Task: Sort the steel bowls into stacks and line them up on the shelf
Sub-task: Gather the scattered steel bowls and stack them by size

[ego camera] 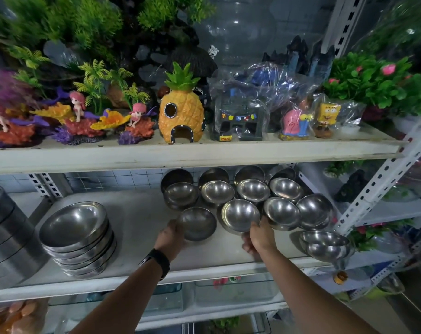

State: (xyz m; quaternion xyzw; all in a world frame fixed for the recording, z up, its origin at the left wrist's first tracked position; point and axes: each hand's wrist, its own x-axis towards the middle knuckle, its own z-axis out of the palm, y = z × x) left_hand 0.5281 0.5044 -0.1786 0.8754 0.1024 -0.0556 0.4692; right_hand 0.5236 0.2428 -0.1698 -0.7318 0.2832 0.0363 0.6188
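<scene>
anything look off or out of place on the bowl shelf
Yes: the small bowl stack at the right front edge of the shelf sits apart from the bowl rows, tilted and seemingly overhanging the lip.

- yellow pineapple house with green leafy top, dead centre
- pink-haired mermaid figurines on orange coral, left of it
- bagged yellow square sponge figure beside a pink snail figure
- stacked round steel tins, far left

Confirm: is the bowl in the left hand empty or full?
Empty. The bowl gripped by the left hand shows only bare, shiny steel inside.
</scene>
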